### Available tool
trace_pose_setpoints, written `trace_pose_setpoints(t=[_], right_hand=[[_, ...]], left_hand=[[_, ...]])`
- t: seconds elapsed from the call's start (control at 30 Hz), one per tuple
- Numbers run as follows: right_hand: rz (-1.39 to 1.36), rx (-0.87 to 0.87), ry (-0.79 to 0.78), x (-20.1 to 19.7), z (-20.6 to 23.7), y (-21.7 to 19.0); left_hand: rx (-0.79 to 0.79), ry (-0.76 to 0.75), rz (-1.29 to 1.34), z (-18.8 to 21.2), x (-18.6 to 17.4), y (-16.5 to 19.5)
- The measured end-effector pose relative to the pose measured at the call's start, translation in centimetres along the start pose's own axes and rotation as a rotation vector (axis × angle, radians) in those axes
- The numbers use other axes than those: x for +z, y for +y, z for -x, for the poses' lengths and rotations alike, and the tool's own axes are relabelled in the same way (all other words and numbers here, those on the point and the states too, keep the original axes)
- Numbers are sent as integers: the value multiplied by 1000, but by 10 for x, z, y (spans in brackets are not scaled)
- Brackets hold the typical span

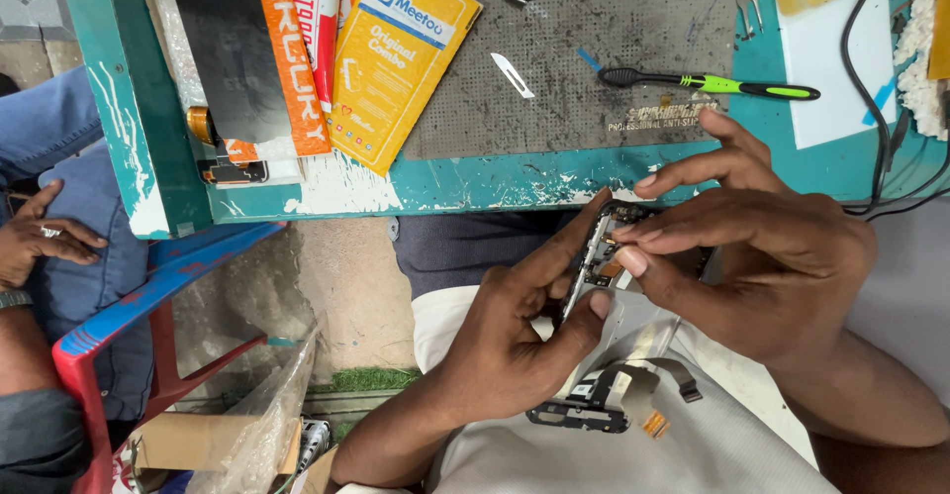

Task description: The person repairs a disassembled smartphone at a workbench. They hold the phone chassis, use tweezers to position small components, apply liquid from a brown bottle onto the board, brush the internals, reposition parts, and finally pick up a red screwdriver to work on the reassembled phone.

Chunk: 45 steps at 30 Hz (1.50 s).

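Counter (475, 182): a worn teal counter runs across the top of the view, its paint chipped white along the near edge.
Mat (594, 58): a grey perforated mat covers the counter's middle, carrying small tools.
Packets (396, 53): a yellow packet lies tilted at the mat's left edge, beside an orange-and-white one and a dark sheet.
Chair (148, 296): a red and blue plastic chair stands to the left, below the counter, where another person in blue sits with a hand (45, 237) resting on the thigh.
Right hand (762, 256): the person's right hand reaches in from the right, thumb and forefinger pressed together at the upper part of the phone frame, the other fingers spread above it.
Left hand (515, 326): the left hand grips the phone frame from below, forefinger along its left side and thumb pressed on its lower end.
Phone frame (597, 256): an opened phone frame is held edge-on over the lap, just below the counter's edge, between both hands.
Brush (708, 83): a black and green brush lies across the mat.
Loose part (594, 405): a dark part with a ribbon cable rests on the lap, below the hands.
Blade (512, 74): a small white blade lies on the mat, left of the brush.
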State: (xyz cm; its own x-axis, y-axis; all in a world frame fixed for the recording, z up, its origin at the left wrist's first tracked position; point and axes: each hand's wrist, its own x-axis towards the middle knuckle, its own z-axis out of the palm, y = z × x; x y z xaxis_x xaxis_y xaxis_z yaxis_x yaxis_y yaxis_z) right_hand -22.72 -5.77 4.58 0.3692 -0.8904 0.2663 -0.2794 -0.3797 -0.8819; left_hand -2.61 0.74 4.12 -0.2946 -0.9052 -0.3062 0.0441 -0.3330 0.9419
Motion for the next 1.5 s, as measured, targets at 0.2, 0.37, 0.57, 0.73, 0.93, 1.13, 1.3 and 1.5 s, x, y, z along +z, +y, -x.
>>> trace_pose_setpoints(t=[0.2,0.37,0.57,0.73,0.93,1.13,1.3,1.5], right_hand=[[15,-14,11,2,0,-1],[55,-59,5,1,-2,-3],[98,-60,0,0,1,-1],[-21,-7,40,-1,3,5],[7,-24,28,0,-1,6],[82,-51,35,3,-4,1],[152,-91,47,6,-5,3],[34,-36,97,10,0,9]], left_hand=[[8,3,1,0,0,-1],[11,-8,26,0,1,-2],[15,1,40,0,1,-4],[40,2,25,-1,0,-5],[57,10,32,-1,0,-5],[107,48,156,-4,5,-10],[137,69,103,-4,3,-14],[125,80,102,-4,2,-15]])
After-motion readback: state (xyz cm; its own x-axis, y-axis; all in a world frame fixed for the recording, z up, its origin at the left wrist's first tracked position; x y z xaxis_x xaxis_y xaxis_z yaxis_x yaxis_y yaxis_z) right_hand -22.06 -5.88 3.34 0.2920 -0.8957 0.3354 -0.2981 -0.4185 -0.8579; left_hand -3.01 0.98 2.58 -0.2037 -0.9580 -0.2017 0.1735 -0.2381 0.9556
